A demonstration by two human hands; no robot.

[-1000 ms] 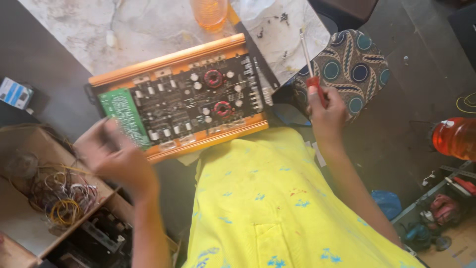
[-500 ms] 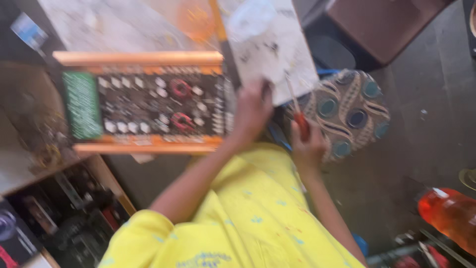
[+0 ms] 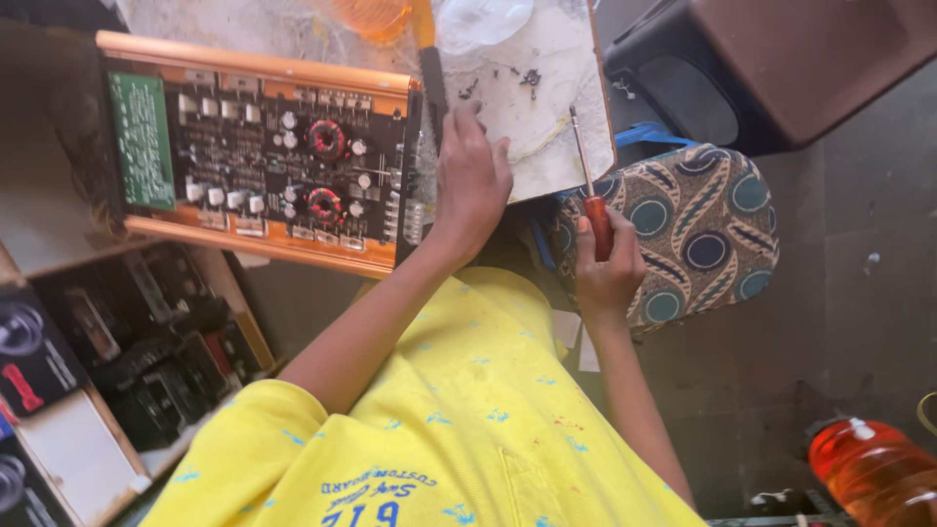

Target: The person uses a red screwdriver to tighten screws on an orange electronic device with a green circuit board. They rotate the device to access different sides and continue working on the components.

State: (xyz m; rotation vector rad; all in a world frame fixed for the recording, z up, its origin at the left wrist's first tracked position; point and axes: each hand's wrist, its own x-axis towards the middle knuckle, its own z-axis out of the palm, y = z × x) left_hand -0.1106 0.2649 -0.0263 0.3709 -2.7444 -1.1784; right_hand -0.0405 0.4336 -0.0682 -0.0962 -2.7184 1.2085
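Right hand [image 3: 607, 265] fisted round red screwdriver [image 3: 590, 190] handle; shaft points up over white board [image 3: 547, 107]. Left hand [image 3: 471, 181] flat, fingers loosely spread, gripping nothing, resting at right edge of open amplifier [image 3: 264, 156], well left of screwdriver.

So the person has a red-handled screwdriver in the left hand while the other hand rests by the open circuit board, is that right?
Not quite: the head view shows the red-handled screwdriver in the right hand, not the left. The left hand is the one resting by the open circuit board, on the white work surface.
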